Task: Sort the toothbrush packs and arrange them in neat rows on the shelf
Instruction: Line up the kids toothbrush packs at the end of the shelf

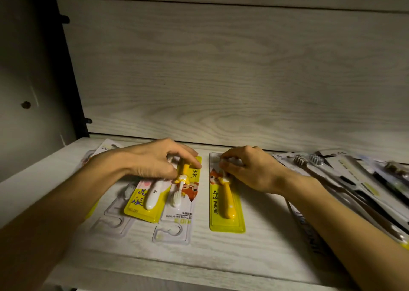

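- Toothbrush packs, yellow-backed clear blister cards: one with yellow brush [223, 193] lies alone mid-shelf; another yellow-brush pack [188, 186] overlaps a white-brush pack [143, 199] to its left.
- Left hand [152, 160] fingers curled, pinching the overlapped pack's far end.
- Right hand [247, 169] pinches the lone pack's top.
- Step: likely squaring kids' packs into a row.
- Next: separate the overlap; unsorted long brown and grey packs [345, 184] wait on the pale wood-grain shelf [254, 253].

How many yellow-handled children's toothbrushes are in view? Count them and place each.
2. One yellow-handled toothbrush lies in the lone yellow pack under the right hand; the other is in the overlapping pack under the left hand. More may be hidden under the piles.
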Demonstrator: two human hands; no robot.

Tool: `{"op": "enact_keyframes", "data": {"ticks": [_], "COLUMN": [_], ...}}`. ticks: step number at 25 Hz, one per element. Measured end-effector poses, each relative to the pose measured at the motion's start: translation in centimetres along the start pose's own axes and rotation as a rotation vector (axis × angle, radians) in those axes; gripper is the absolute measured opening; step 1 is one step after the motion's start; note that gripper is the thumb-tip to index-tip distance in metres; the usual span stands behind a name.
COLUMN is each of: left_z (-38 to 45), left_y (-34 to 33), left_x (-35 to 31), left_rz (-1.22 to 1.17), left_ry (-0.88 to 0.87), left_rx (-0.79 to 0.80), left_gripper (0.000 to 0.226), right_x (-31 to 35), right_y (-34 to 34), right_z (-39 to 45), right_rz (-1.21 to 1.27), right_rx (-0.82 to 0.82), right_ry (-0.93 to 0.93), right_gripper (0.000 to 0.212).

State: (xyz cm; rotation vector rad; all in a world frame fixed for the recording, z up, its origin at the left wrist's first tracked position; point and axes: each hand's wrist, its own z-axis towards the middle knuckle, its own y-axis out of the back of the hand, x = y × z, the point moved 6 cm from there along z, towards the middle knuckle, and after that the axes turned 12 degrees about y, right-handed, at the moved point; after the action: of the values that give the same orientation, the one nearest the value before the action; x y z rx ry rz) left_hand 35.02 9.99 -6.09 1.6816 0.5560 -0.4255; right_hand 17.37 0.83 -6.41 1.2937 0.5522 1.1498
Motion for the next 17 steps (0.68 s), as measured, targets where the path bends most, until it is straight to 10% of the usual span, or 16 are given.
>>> {"op": "enact_keyframes", "data": {"ticks": [17], "left_z": [-0.2], "left_y": [1.5], "left_x": [1.0], "left_rz": [0.059], "left_ry": [-0.055], "left_rx": [-0.245], "left_gripper": [0.056], "right_x": [-2.0], "right_y": [2.0], "right_z": [-1.2], "right_rz": [-0.040], "right_rx": [0.046], "right_ry": [-0.092], "right_gripper": [0.033]}}
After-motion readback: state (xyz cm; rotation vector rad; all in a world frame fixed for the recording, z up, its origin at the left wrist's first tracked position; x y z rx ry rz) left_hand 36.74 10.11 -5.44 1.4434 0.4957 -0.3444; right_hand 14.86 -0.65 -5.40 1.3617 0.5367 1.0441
